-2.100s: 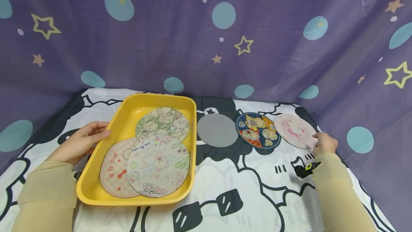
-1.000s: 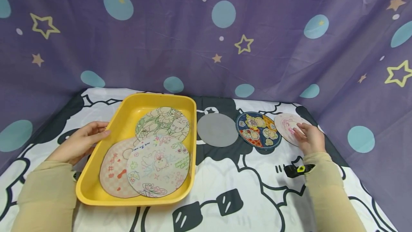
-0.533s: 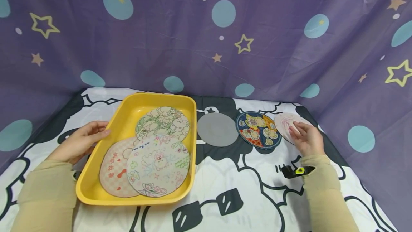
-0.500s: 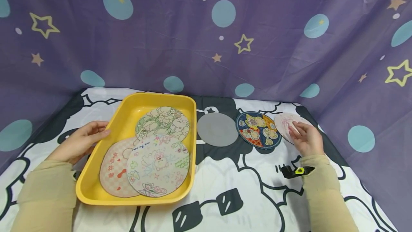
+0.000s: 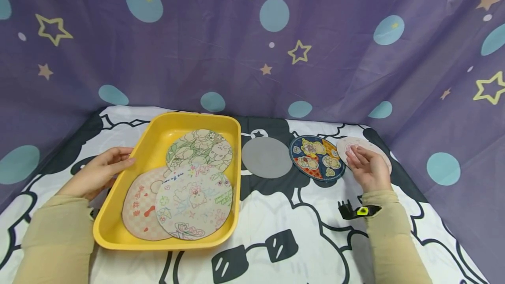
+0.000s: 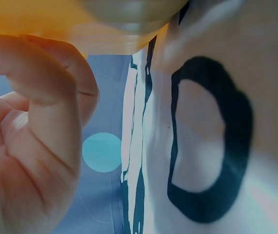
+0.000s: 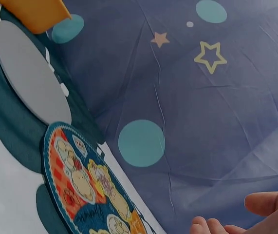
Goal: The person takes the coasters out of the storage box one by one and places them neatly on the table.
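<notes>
My left hand [image 5: 103, 171] holds the left rim of a yellow tray [image 5: 101, 231]; in the left wrist view its curled fingers [image 6: 56, 92] meet the tray's side. Several round printed mats lie overlapping in the tray: a green floral one [image 5: 197, 148], a pink checked one [image 5: 138, 205] and a white doodled one [image 5: 193, 207]. To the right sit a plain grey disc [image 5: 267, 157], a dark blue cartoon mat [image 5: 315, 157] and a pale pink mat [image 5: 368, 143] in a row. Over the pink mat, partly covering it, hovers my right hand [image 5: 370, 171] with loosely bent fingers, holding nothing.
A white cloth [image 5: 268, 214] with black cartoon drawings covers the table. Behind it and along the sides hangs a purple curtain [image 5: 236, 56] with stars and blue dots. A black strap [image 5: 357, 211] is on the right wrist.
My right hand has let go of the pink mat's right edge and moved left over the mat, turning palm upward. The left hand and the tray stay where they were.
</notes>
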The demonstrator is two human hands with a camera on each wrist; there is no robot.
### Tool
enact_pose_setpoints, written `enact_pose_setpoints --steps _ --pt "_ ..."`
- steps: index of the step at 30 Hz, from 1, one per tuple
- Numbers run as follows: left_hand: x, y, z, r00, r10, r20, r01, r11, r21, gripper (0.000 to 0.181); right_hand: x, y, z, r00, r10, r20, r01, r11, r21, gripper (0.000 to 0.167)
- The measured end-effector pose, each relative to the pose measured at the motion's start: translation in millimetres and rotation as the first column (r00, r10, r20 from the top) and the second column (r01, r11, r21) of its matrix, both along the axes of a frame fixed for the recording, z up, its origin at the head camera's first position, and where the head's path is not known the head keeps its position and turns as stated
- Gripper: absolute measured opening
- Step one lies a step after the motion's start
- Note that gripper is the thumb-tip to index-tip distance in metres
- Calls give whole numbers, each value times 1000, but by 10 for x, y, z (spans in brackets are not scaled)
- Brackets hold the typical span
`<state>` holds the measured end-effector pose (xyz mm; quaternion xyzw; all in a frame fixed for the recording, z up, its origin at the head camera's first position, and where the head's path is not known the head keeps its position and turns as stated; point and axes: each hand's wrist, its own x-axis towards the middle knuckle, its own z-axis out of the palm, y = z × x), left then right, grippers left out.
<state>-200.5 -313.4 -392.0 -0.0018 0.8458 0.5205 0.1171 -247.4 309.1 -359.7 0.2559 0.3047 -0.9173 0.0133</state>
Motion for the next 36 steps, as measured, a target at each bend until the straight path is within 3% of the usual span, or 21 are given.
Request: enact_pose_setpoints --steps 3,11,36 --pt "4 1 1 1000 -2 -5 2 1000 3 72 1 -43 16 1000 13 -7 -13 1000 -24 61" --pt "3 -4 10 1000 2 1 -2 1000 -12 73 8 -185 58 997 73 -36 -71 997 35 62" --pt "-11 -8 -10 1000 -7 -11 7 1000 -17 74 77 -569 135 974 195 -114 -189 980 65 59"
